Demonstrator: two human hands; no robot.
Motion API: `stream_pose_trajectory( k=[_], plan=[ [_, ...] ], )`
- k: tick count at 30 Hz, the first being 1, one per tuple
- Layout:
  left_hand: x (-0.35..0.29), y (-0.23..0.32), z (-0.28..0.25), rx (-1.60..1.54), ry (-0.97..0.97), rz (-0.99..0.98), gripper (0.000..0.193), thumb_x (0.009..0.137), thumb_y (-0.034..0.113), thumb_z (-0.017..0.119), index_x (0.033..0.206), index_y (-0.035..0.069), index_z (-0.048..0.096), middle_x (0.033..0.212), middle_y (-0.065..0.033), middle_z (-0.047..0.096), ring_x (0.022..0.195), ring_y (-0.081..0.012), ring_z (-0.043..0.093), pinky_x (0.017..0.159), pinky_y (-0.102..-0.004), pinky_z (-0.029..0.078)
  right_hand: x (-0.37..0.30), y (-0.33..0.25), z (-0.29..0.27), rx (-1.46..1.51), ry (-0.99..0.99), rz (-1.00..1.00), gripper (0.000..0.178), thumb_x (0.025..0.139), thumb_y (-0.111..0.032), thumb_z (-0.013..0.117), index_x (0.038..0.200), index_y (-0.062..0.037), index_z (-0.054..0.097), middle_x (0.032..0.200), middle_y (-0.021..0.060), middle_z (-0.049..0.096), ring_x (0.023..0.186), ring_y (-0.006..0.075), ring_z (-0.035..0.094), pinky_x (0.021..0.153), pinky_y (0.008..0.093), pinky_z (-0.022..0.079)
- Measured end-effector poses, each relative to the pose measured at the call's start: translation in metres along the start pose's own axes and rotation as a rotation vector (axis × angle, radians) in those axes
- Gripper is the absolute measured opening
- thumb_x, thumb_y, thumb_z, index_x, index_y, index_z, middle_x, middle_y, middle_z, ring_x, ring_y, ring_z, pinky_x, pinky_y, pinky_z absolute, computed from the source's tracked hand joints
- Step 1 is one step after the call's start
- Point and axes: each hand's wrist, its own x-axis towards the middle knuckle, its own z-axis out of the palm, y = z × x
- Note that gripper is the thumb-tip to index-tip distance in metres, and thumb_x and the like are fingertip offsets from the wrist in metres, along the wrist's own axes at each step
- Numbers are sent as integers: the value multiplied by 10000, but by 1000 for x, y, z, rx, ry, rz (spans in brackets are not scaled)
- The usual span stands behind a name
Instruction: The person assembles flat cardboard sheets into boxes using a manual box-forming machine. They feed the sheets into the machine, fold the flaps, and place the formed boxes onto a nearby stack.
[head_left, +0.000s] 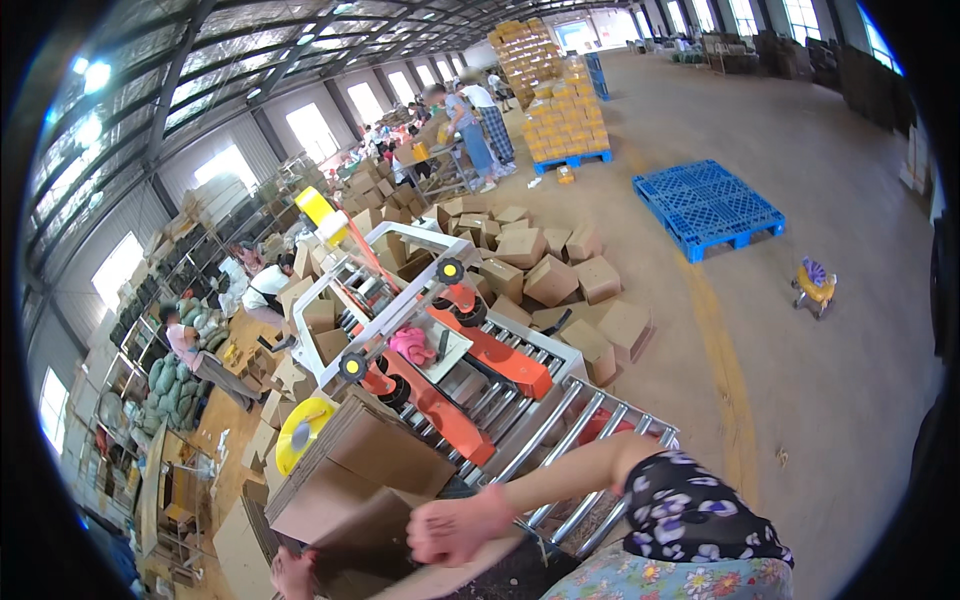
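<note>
A brown cardboard box [375, 520], partly unfolded, is between my hands at the lower edge. At its left side is my left hand [293, 574], fingers bent round the cardboard edge; the picture cuts off part of this hand. My right hand [455, 525] reaches in from the right over the box, its fingers curled closed and slightly blurred. Whether a flap is inside those fingers is hidden. Just beyond, a stack of flat folded cartons [350, 455] leans beside the roller conveyor [570, 425].
Ahead stands a carton-sealing machine [430, 340] with orange guides and a pink cloth on it. Loose boxes [550, 280] are heaped behind it. A blue pallet [705, 205] and a small yellow cart [815, 287] are on the right. Several people work further off.
</note>
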Motion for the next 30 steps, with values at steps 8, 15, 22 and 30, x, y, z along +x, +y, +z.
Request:
stream_pose_trajectory(
  k=[8,15,22,30],
  plan=[
    [-209,141,2,-219,355,804,248,889,229,624,680,134,532,618,-85,570,533,-280,570,512,-435,437,2,-48,-100,1111,-606,441,367,876,-311,612,615,-54,594,573,52,551,573,189,555,554,338,401],
    [-198,119,10,-47,13,1037,279,921,285,547,1114,97,622,1010,-157,611,870,-318,616,768,-489,466,-21,-58,15,712,-835,384,391,902,-403,526,1073,-73,648,1004,160,656,1008,290,607,867,399,474],
    [-203,107,-11,-147,364,1144,573,938,348,563,1384,7,449,1309,-174,547,1067,-345,599,880,-398,487,-32,-38,14,-317,196,23,324,894,-230,566,1161,-48,569,1256,98,560,1157,298,526,968,550,396],
    [-156,102,82,-254,646,789,540,843,339,581,1272,22,498,1311,-252,438,1220,-471,414,1006,-644,324,-128,-105,-27,101,64,658,341,882,-347,607,1098,-85,640,1223,124,596,1219,328,520,1089,562,268]
  ],
)
